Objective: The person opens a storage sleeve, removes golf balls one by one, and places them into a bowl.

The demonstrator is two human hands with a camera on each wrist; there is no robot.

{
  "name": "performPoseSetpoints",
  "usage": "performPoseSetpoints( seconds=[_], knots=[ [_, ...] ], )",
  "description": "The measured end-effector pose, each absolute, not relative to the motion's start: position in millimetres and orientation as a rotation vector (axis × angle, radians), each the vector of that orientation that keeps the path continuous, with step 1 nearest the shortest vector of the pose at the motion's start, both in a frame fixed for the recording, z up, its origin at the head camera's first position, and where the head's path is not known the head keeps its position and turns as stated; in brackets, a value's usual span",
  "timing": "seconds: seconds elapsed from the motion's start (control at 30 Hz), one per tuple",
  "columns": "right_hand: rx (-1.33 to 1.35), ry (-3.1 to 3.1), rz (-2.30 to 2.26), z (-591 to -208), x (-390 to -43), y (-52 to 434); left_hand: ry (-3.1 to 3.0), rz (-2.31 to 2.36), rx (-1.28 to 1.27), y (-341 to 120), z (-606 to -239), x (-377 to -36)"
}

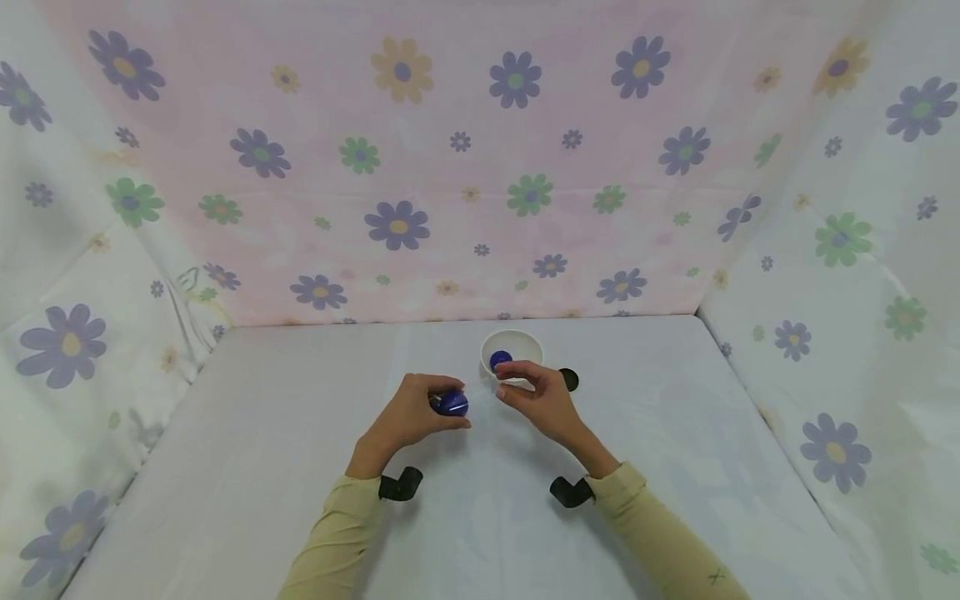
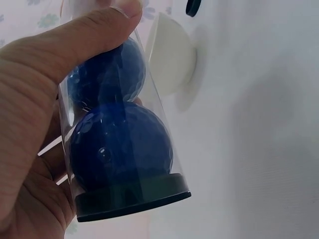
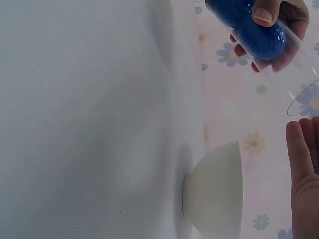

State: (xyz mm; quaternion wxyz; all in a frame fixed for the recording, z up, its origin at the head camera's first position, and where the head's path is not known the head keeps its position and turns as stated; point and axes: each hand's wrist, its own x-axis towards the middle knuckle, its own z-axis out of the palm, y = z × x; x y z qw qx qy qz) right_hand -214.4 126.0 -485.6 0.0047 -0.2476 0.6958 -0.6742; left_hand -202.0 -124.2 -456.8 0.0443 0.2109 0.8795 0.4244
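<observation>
My left hand (image 1: 420, 410) grips a clear plastic tube (image 3: 294, 69) with two blue golf balls (image 2: 122, 147) inside. A dark cap (image 2: 134, 196) covers one end; the other end points towards my right hand (image 1: 542, 398) and looks uncapped in the right wrist view. The right hand's fingers (image 3: 299, 149) are extended just off that end, with no object visible between thumb and fingers. Behind the right fingertips, a white bowl (image 1: 531, 340) stands on the table, and a blue ball (image 1: 500, 359) shows inside it, partly hidden by the fingers.
A round black lid (image 1: 571, 380) lies on the white-covered table (image 1: 300, 500) just right of the bowl, close behind the right hand. Flower-patterned cloth (image 1: 450, 167) hangs along the back and both sides of the table.
</observation>
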Motion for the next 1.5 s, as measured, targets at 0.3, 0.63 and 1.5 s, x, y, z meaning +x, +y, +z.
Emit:
performPoseSetpoints(
  seconds=[0.3, 0.63, 1.5],
  knots=[
    [-0.780, 2.134, -2.166, -496, -207, 123, 2.757, 1.148, 0.735, -123, -444, -205],
    [-0.718, 2.120, -2.164, -504, -204, 124, 2.863, 0.879, 0.688, -118, -428, -201],
    [-0.757, 2.204, -2.135, -511, -200, 122, 2.895, 0.755, 0.671, -111, -412, -193]
  ],
)
